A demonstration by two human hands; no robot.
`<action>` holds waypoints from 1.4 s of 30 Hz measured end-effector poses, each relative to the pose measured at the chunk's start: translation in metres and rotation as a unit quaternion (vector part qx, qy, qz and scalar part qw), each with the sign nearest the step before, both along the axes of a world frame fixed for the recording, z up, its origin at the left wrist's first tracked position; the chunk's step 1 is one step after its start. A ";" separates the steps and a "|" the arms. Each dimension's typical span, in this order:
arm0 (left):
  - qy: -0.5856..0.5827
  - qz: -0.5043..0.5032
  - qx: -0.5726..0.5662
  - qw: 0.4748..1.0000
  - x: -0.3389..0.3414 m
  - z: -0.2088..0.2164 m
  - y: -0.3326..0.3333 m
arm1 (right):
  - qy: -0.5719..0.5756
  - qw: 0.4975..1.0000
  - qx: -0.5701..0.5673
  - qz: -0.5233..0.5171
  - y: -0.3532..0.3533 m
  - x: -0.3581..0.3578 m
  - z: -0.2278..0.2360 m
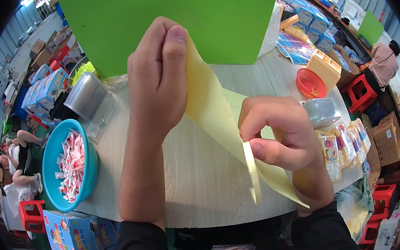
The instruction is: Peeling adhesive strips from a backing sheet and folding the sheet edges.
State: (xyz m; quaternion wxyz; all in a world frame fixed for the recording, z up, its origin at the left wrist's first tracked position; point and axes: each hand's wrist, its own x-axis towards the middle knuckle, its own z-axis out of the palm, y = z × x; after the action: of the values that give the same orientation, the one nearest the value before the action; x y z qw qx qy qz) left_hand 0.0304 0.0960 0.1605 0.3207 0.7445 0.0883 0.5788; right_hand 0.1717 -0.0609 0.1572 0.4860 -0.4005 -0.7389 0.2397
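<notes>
In front of my chest, pale yellow paper (212,112) stretches slanting between my two hands above the table. My left hand (158,78) is higher and farther off, its fingers closed on the upper end with the thumb pressed on top. Lower and to the right, my right hand (279,130) pinches the paper's edge between thumb and bent fingers. A narrow, thick-looking yellow edge hangs down below that pinch. Another part of the paper passes behind the right hand and ends in a point near the right wrist. I cannot tell how many sheets there are.
A turquoise basin (94,163) of small pink-and-white packets stands left, beside clear plastic sleeves (85,94). A green board (171,13) rises behind the table (201,191). Right are a red basket (310,83), a clear box (321,112) and packaged card sets (342,148). Other people sit farther off.
</notes>
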 end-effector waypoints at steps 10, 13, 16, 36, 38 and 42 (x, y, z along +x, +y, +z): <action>-0.018 -0.003 0.011 1.000 0.000 -0.001 0.001 | -0.025 0.995 0.102 -0.003 0.003 0.000 -0.005; -0.017 0.000 0.025 1.000 -0.004 0.003 0.001 | -0.018 0.998 0.050 -0.019 0.003 -0.002 -0.003; -0.001 -0.003 0.048 0.999 -0.004 0.004 0.004 | -0.003 0.999 -0.026 -0.027 -0.001 -0.001 0.001; 0.052 0.017 0.364 0.930 0.013 0.002 -0.028 | 0.287 0.949 -0.100 0.080 -0.001 -0.001 -0.010; -0.001 0.002 0.270 0.963 0.017 -0.005 -0.030 | 0.292 0.948 -0.103 0.080 -0.002 -0.003 -0.008; -0.012 -0.027 0.280 0.959 0.020 -0.004 -0.027 | 0.298 0.944 -0.121 0.073 0.001 -0.007 -0.009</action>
State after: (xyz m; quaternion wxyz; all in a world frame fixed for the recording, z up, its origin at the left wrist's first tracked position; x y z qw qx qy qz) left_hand 0.0508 0.0688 0.1565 0.1159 0.7998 -0.1016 0.5801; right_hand 0.1651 -0.0595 0.1481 0.6132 -0.3115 -0.5526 0.4708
